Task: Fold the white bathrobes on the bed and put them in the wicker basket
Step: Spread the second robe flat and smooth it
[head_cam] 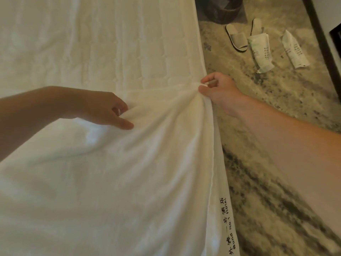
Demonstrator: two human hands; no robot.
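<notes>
Looking down, head view: a white bathrobe [129, 182] is spread in front of me over the near part of the bed [92, 43].
Left hand: my left hand [103, 109] reaches in from the left. Its fingers and thumb are curled round a raised fold of the bathrobe, which bunches up between them.
Right hand: my right hand [217, 89] is at the bed's right edge. Its thumb and forefinger pinch the far corner of the bathrobe, and the other fingers are curled in.
Cloth between my hands: creases fan out from both grips, and the cloth looks pulled fairly tight.
Bathrobe edge: its right side hangs over the side of the bed, with black lettering [227, 222] printed along the hem close to me.
Bed: the far part is a bare, pale, quilted surface.
Floor: a mottled beige and dark floor [276, 126] lies to the right of the bed.
On the floor: a pair of beige slippers [238, 38] lies well beyond my right hand, and two crumpled white wrappers [260, 52] lie just beside them.
Top edge: a dark round container [221, 10] stands on the floor near the slippers; I cannot tell what it is made of.
</notes>
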